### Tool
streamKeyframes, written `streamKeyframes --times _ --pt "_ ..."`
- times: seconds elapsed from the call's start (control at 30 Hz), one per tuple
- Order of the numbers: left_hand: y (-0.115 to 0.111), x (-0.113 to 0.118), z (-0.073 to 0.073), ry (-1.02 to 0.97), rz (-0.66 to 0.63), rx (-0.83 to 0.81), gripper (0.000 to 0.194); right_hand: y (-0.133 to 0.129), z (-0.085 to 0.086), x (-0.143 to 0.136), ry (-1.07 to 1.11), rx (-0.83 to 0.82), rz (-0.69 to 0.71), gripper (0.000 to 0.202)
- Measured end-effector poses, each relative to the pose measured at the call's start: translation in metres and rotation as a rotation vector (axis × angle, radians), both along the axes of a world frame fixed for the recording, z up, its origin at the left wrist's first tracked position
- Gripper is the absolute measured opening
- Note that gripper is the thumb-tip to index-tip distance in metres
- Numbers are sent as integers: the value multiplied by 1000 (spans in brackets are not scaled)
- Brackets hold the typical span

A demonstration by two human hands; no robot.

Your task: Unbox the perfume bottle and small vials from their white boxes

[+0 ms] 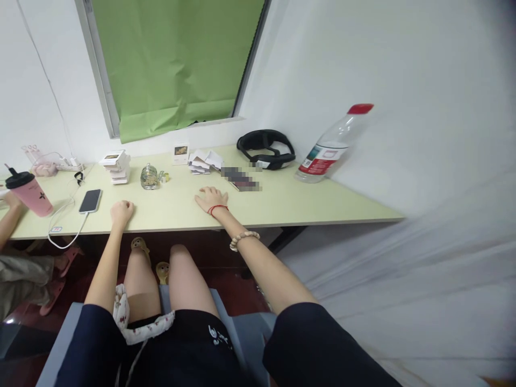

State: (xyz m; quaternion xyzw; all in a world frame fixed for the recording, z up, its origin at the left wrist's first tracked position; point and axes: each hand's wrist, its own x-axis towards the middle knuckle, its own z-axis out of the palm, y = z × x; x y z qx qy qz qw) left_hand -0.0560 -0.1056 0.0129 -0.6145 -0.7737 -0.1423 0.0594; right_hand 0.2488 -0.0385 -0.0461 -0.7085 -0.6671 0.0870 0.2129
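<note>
On the pale yellow table (177, 207) my left hand (122, 213) rests near the front edge, curled closed with nothing visible in it. A white phone (91, 201) with a cable lies to its left. My right hand (212, 200) lies on the tabletop, fingers spread, holding nothing. Beyond it are crumpled white papers (205, 161) and a partly blurred flat item (241, 179). Between and behind my hands stands a clear glass jar (149, 177), with small pieces beside it. Stacked small white boxes (118, 169) are behind my left hand.
A large clear bottle (322, 156) with a red cap and a black headset (266, 149) stand at the right rear. At the left are a pink cup (34, 198), a power strip (69, 164) and another person's arm. A small white box (181, 154) is near the wall.
</note>
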Motion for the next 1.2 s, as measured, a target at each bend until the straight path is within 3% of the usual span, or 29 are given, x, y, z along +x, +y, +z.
streamKeyframes --times 0.13,0.47,0.7,0.97,1.2 --pt "2 -3 1 -38 8 2 41 -1 5 -1 -25 32 -36 32" --pt "5 -7 -1 -48 48 -8 40 -6 8 -6 -58 20 -35 31" --pt "8 -3 2 -28 65 -39 36 -7 8 -10 -4 8 -46 35" --pt "9 -5 2 -5 66 -42 36 -7 5 -11 64 69 -83 53" --pt "10 -7 4 -4 60 -49 36 -4 4 -11 18 76 -54 33"
